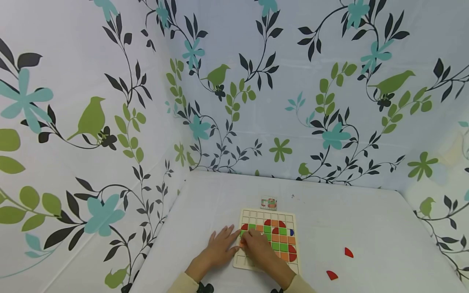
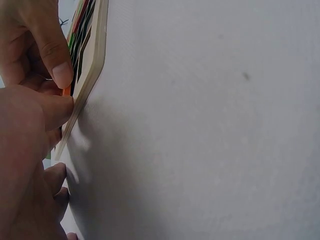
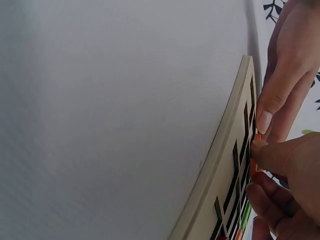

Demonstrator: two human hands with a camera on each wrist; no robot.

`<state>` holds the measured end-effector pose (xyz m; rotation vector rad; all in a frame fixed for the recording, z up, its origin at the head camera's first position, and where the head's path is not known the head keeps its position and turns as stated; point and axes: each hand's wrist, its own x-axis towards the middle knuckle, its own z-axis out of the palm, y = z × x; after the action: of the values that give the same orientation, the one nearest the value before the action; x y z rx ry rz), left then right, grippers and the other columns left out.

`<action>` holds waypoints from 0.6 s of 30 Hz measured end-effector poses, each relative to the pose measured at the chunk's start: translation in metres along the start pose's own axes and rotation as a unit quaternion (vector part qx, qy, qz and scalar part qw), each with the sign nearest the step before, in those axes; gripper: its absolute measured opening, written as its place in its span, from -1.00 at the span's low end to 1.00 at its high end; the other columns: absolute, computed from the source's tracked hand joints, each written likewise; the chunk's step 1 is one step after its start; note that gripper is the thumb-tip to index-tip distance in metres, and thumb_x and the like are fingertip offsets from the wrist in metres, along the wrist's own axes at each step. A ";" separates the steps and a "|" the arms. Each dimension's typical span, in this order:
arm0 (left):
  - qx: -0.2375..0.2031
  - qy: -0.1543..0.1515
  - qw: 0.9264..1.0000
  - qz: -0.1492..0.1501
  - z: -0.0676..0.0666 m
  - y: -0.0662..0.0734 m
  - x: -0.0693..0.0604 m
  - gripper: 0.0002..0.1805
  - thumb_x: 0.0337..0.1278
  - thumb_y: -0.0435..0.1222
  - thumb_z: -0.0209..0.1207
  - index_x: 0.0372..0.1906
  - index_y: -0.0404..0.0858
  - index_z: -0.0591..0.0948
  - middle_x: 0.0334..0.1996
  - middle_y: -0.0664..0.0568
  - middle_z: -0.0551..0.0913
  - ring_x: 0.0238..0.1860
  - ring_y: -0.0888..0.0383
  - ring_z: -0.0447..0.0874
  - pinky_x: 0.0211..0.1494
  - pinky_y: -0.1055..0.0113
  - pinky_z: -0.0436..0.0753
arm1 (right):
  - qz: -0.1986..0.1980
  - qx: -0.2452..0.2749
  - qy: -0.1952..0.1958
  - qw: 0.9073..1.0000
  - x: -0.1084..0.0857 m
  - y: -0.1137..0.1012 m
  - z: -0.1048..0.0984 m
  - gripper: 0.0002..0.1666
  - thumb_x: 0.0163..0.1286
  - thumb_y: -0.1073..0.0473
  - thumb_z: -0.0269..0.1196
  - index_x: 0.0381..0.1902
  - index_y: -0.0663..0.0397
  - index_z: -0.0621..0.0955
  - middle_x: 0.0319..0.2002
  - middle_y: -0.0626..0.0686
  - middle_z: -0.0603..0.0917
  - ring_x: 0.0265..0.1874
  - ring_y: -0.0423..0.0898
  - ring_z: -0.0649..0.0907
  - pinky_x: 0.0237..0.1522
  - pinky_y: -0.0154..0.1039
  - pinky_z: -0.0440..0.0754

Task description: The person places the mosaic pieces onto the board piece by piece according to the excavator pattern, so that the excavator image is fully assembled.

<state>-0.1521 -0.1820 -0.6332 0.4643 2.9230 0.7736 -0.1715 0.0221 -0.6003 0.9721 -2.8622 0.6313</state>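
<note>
A pale wooden grid board point(image 1: 239, 263) lies on the white table, with red, green, orange and blue pieces in its cells. My left hand point(image 1: 220, 247), fingers spread, rests at the board's left edge with its thumb near an orange tile. Over the left part of the board, my right hand point(image 1: 257, 247) pinches that orange tile point(image 3: 253, 165) between thumb and fingers. The right wrist view shows the left thumb at the tile's far end. My right hand hides several cells beneath it.
A small picture card point(image 1: 269, 203) lies just beyond the board. To the right on the table are two loose red quarter-circle pieces, one point(image 1: 349, 252) farther off and one point(image 1: 332, 275) nearer. Patterned cloth point(image 1: 234, 101) hangs behind the table.
</note>
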 end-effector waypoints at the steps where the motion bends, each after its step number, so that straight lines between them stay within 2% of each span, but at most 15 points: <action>1: 0.000 0.002 1.000 0.001 0.001 0.000 0.000 -0.34 0.55 0.02 0.13 0.61 -0.03 0.36 0.64 -0.17 0.26 0.64 -0.29 0.15 0.54 -0.53 0.03 | -0.001 -0.001 0.003 1.000 0.000 0.000 0.001 -0.81 0.40 0.11 0.48 -0.10 -0.09 0.69 -0.22 -0.15 0.58 -0.23 -0.21 0.53 -0.19 -0.14 0.61; 7: -0.001 0.002 1.000 0.000 0.001 0.000 -0.001 -0.34 0.55 0.01 0.12 0.62 -0.03 0.36 0.64 -0.18 0.25 0.64 -0.30 0.14 0.53 -0.54 0.02 | 0.002 -0.008 0.010 1.000 0.001 0.000 0.004 -0.82 0.40 0.09 0.48 -0.10 -0.10 0.71 -0.19 -0.15 0.62 -0.20 -0.20 0.57 -0.10 -0.07 0.67; 12: -0.007 0.000 1.000 -0.001 -0.001 0.001 -0.001 -0.34 0.54 0.00 0.13 0.62 -0.03 0.35 0.64 -0.18 0.24 0.64 -0.30 0.13 0.54 -0.55 -0.01 | 0.011 -0.007 0.018 1.000 0.004 -0.002 0.003 -0.83 0.38 0.11 0.49 -0.11 -0.08 0.74 -0.20 -0.13 0.64 -0.25 -0.21 0.54 -0.13 -0.09 0.64; 15: -0.010 -0.002 1.000 -0.002 0.000 0.001 -0.001 -0.34 0.55 0.00 0.13 0.62 -0.03 0.35 0.64 -0.18 0.24 0.65 -0.31 0.12 0.53 -0.55 -0.02 | 0.019 0.005 0.022 1.000 0.004 -0.004 0.000 -0.85 0.35 0.14 0.51 -0.15 -0.08 0.76 -0.23 -0.14 0.63 -0.28 -0.21 0.54 -0.19 -0.11 0.58; 18: -0.012 -0.004 1.000 -0.004 0.000 0.001 -0.001 -0.34 0.55 0.00 0.12 0.62 -0.02 0.35 0.65 -0.17 0.23 0.65 -0.30 0.11 0.55 -0.54 -0.02 | 0.041 0.028 0.013 0.999 0.004 -0.007 -0.003 -0.87 0.36 0.16 0.50 -0.16 -0.08 0.77 -0.23 -0.15 0.64 -0.24 -0.19 0.60 -0.16 -0.08 0.54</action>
<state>-0.1512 -0.1816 -0.6325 0.4526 2.9020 0.8033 -0.1710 0.0161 -0.5949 0.8501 -2.8889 0.7288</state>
